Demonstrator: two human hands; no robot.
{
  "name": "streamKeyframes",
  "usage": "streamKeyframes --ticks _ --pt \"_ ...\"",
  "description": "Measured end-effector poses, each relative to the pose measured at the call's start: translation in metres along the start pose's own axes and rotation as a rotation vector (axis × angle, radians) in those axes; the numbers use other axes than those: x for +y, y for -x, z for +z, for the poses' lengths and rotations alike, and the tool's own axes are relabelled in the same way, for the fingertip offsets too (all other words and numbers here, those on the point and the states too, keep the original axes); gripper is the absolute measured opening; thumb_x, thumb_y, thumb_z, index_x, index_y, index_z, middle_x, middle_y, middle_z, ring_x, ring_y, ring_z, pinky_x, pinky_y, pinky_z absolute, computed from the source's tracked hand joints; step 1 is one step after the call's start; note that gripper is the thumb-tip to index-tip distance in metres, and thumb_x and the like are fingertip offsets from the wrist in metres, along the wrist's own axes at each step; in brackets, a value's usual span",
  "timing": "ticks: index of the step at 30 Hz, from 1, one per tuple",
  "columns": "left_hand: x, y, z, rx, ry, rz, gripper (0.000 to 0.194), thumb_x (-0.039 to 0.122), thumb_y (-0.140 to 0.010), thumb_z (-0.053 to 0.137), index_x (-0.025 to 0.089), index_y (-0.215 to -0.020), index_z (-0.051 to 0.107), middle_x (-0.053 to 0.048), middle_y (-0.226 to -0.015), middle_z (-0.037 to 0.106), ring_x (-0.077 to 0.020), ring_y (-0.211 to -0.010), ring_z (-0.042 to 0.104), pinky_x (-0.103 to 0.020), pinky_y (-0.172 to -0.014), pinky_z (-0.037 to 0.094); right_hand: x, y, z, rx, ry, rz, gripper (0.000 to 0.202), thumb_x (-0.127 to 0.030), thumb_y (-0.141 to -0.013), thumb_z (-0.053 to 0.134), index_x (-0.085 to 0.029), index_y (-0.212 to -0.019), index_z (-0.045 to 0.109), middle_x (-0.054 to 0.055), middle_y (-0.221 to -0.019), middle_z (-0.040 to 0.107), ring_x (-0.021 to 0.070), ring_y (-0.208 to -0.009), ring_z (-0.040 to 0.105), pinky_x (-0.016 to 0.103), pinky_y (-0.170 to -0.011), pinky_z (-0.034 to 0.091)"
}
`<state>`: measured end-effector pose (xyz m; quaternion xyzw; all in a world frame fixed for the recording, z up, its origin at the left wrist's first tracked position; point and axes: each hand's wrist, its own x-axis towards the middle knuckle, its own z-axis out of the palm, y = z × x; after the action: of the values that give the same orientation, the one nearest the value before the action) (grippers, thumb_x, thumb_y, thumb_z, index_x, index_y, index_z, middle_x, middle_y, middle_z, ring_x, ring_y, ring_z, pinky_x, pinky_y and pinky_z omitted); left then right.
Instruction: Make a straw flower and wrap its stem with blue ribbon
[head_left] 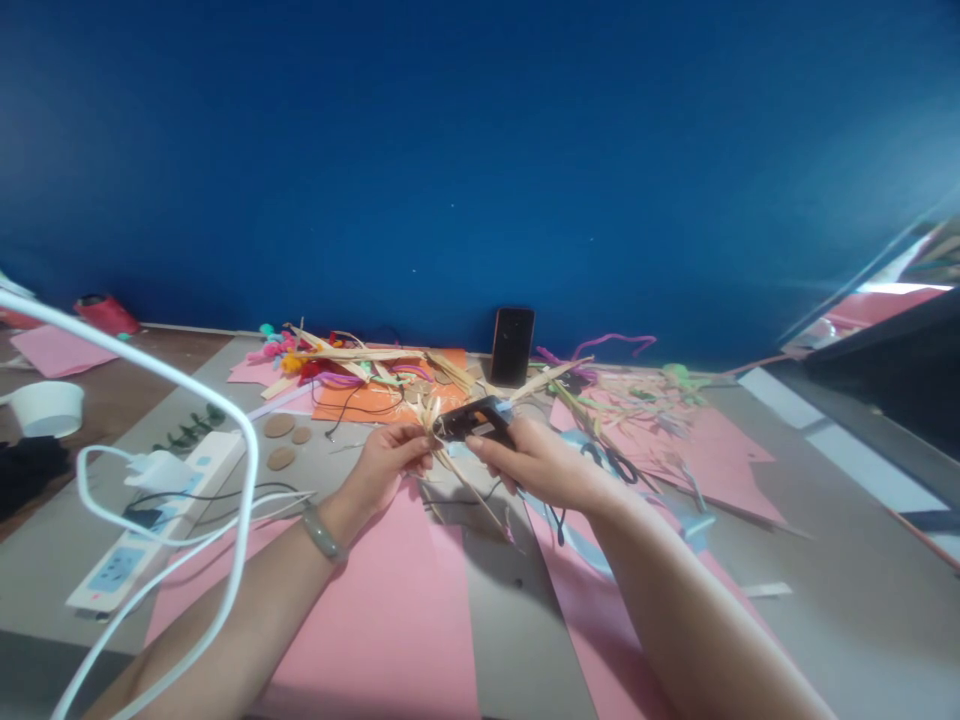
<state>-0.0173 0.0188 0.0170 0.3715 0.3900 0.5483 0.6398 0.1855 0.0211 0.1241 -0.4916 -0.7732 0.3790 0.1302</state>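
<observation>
My left hand (394, 462), with a bangle on its wrist, pinches a small bundle of pale dried strips (426, 412) whose ends fan upward. Long thin stalks trail from it down to the right. My right hand (529, 458) is wrapped round a black hand tool (476, 420), which looks like a glue gun. The tool's tip touches or nearly touches the bundle beside my left fingertips. Pink paper (375, 610) lies beneath both hands. Scissors with black handles (611, 462) rest just right of my right hand.
A phone (513, 346) leans upright against the blue wall. Colourful craft pieces and strips lie on orange paper (352, 403). A white power strip (161, 520) stands left, with a white cable (251, 450) arching across the near left. Round wooden discs (281, 458) lie near my left hand.
</observation>
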Motion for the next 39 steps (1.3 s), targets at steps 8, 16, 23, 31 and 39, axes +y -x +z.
streamKeyframes --ticks 8,16,23,31,39 --pt "0.0004 0.002 0.0005 -0.012 0.0 0.02 0.024 0.03 -0.061 0.084 0.012 -0.072 0.072 -0.004 -0.063 0.068 -0.0089 -0.05 0.056 -0.021 -0.049 0.042 0.0004 0.0017 -0.0001 0.031 0.085 -0.003 0.046 -0.053 -0.091 0.045 -0.017 -0.063 0.05 0.001 -0.051 0.057 0.0132 -0.047 0.056 0.023 -0.045 0.036" --pt "-0.0006 0.0013 -0.0006 -0.015 0.017 0.025 0.022 0.027 -0.062 0.083 0.012 -0.073 0.071 -0.004 -0.065 0.069 -0.0086 -0.05 0.056 -0.02 -0.049 0.042 0.0019 0.0016 0.0003 0.021 0.126 -0.01 0.045 -0.054 -0.091 0.044 -0.017 -0.066 0.051 0.001 -0.052 0.055 0.0139 -0.048 0.054 0.024 -0.045 0.033" --pt "0.0012 0.0021 0.0014 -0.009 0.005 0.029 0.023 0.029 -0.061 0.084 0.013 -0.07 0.071 -0.004 -0.062 0.068 -0.0089 -0.049 0.055 -0.021 -0.048 0.041 0.0018 0.001 0.0 0.027 0.168 -0.023 0.046 -0.054 -0.091 0.043 -0.018 -0.063 0.049 0.001 -0.051 0.053 0.0131 -0.047 0.049 0.024 -0.045 0.03" --pt "-0.0004 0.0013 -0.0003 -0.013 -0.023 0.026 0.024 0.03 -0.062 0.083 0.012 -0.071 0.071 -0.003 -0.058 0.064 -0.0092 -0.049 0.055 -0.02 -0.048 0.041 0.0031 0.0007 -0.0006 0.037 0.209 -0.062 0.046 -0.053 -0.091 0.044 -0.018 -0.061 0.048 0.0 -0.053 0.05 0.0119 -0.048 0.044 0.024 -0.045 0.026" --pt "0.001 0.0032 0.0009 -0.016 -0.022 0.026 0.026 0.033 -0.062 0.084 0.013 -0.072 0.071 -0.002 -0.055 0.062 -0.0098 -0.049 0.054 -0.022 -0.049 0.043 0.0016 0.001 -0.0009 0.047 0.18 -0.081 0.042 -0.05 -0.091 0.046 -0.018 -0.063 0.049 -0.001 -0.052 0.047 0.0116 -0.048 0.043 0.024 -0.046 0.026"
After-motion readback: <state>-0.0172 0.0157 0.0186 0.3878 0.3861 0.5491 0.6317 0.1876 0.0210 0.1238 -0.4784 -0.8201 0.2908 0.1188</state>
